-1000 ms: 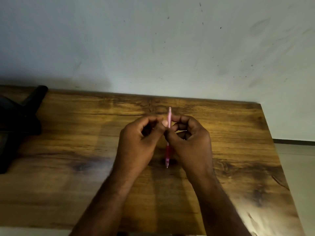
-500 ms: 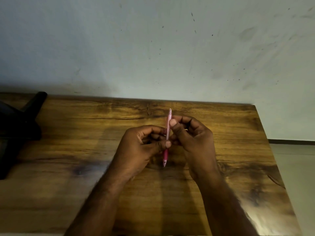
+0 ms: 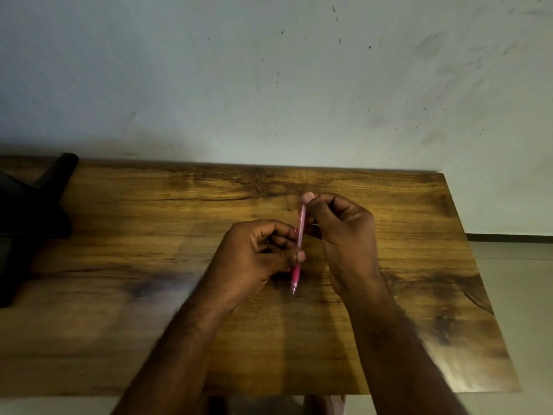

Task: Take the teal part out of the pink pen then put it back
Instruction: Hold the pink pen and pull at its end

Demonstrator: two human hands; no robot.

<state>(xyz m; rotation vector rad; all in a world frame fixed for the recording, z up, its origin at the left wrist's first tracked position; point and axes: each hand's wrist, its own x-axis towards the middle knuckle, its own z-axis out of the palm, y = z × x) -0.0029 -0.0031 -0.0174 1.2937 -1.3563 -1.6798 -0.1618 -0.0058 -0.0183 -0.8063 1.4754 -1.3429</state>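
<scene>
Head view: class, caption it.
Left hand and right hand hold a pink pen above a wooden table.

- No lettering, brand, number or sign can be read anywhere in the head view.
- The pink pen (image 3: 299,239) shows no legible print on its barrel.
- The table (image 3: 149,223) and wall (image 3: 269,85) bear no writing.
</scene>
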